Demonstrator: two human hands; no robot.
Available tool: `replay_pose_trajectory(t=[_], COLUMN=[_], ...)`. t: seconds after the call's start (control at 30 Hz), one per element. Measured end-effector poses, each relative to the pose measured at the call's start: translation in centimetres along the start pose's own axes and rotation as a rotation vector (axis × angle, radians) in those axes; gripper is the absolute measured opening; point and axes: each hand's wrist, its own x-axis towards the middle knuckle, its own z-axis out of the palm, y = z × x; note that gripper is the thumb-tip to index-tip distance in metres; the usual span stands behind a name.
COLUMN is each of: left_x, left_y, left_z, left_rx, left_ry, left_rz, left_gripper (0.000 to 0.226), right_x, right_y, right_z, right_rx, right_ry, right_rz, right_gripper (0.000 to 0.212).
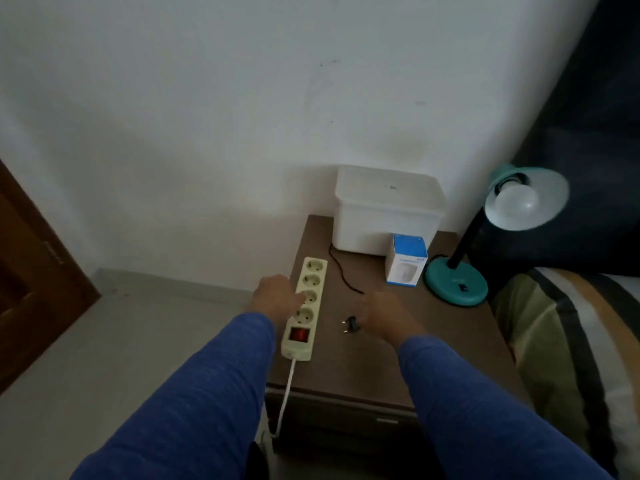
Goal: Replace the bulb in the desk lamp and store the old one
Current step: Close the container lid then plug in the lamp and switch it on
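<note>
A teal desk lamp (457, 278) stands at the right back of the brown bedside table (381, 362), its shade tilted toward me with a white bulb (516, 201) in it, unlit. A blue-and-white bulb box (406, 260) stands beside the lamp base. My right hand (388, 317) is shut on the lamp's black plug (350, 324), which is out of the socket, prongs pointing left. My left hand (277, 295) rests on the left side of the cream power strip (305, 306), steadying it.
A white lidded plastic container (388, 209) sits at the back against the wall. The strip's red switch (298, 335) glows, and its white cable (287, 393) drops over the table front. A striped bed (571, 341) is to the right, a wooden door (31, 271) to the left.
</note>
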Motion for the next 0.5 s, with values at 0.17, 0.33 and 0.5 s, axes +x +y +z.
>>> replay_pose_trajectory(t=[0.17,0.33,0.5], left_x=[0.0,0.4,0.2], left_y=[-0.5,-1.5,-1.6], left_z=[2.5,5.0,6.4], left_rx=[-0.168,-0.589,-0.673], left_ry=[0.076,0.068,0.080], left_rz=[0.073,0.060,0.018], left_gripper=[0.036,0.057,0.086], right_x=[0.8,1.8,2.8], right_y=[1.1,2.1,2.8], right_z=[2.0,3.0,3.6], right_rx=[0.047,0.090,0.067], right_ry=[0.012,-0.006,0.043], right_rz=[-0.050,-0.036,-0.062], right_gripper=[0.027,0.033,0.028])
